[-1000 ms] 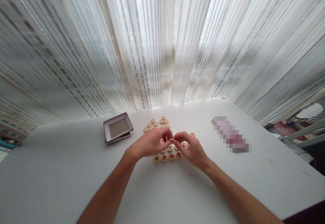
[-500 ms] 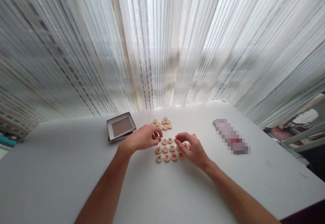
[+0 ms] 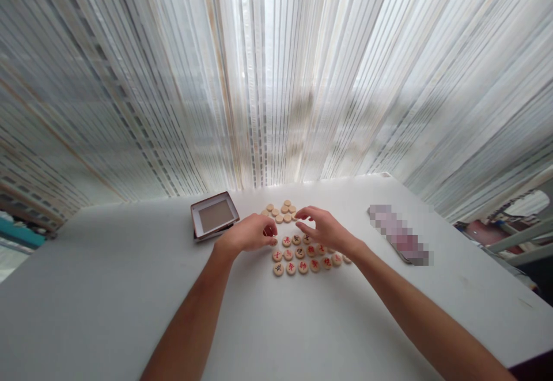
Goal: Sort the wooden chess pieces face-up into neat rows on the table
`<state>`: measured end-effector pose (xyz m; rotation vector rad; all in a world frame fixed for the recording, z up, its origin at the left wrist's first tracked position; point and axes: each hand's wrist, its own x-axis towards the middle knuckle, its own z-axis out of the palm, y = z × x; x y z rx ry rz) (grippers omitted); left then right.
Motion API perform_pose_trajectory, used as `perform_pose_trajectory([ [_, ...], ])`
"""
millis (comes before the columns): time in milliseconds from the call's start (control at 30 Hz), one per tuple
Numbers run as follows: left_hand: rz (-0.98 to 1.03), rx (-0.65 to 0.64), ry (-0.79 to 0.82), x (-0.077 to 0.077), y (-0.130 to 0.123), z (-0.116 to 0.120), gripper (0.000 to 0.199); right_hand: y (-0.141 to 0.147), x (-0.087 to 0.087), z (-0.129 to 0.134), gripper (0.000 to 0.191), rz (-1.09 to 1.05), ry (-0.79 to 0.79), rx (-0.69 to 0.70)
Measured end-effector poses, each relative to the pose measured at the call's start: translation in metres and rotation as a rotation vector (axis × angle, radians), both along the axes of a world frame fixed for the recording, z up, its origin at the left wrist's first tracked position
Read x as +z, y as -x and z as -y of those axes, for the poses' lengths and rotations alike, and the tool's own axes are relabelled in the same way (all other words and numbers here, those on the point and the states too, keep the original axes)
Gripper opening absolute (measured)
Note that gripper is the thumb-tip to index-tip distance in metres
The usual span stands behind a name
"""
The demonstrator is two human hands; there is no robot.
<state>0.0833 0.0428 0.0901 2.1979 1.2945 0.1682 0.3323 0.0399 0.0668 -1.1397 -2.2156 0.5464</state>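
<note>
Round wooden Chinese chess pieces with red or black characters lie face up in three rows, among them a black-marked piece [image 3: 279,269] at the front left. My left hand [image 3: 249,233] is at the left end of the back row, its curled thumb and fingertips on a Chinese chess piece [image 3: 274,242]. Beyond the rows lies a loose group of blank-side-up pieces [image 3: 279,218]. My right hand [image 3: 322,228] reaches to the right edge of that group, thumb and fingers apart beside a blank piece [image 3: 294,216]. Its palm and wrist hide part of the rows' right side.
An open shallow box [image 3: 215,215] with a brown inner floor sits at the back left, on top of another box part. To the right lies a blurred-out flat oblong object [image 3: 400,236]. The white table [image 3: 276,329] ends at a striped sheer curtain [image 3: 276,110].
My right hand has moved up from the back row to the blank pieces, and a black-marked piece now shows in that row. My left hand has lowered its piece slightly. The view has shifted.
</note>
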Motion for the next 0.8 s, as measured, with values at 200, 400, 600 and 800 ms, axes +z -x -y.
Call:
perform_pose_trajectory([
  [200, -0.018, 0.002, -0.007, -0.007, -0.003, -0.002, 0.015, -0.003, -0.007, -0.036, 0.017, 0.1, 0.035, -0.078],
  [400, -0.045, 0.026, 0.004, -0.012, -0.004, -0.005, 0.014, 0.005, -0.013, -0.043, 0.016, 0.158, 0.057, -0.11],
  [600, -0.062, 0.049, -0.016, -0.014, -0.006, -0.004, 0.013, 0.009, -0.022, -0.047, 0.015, 0.172, 0.058, -0.134],
  [800, -0.072, 0.068, -0.057, -0.02, -0.008, -0.004, 0.01, 0.01, -0.026, -0.047, 0.011, 0.155, 0.052, -0.145],
])
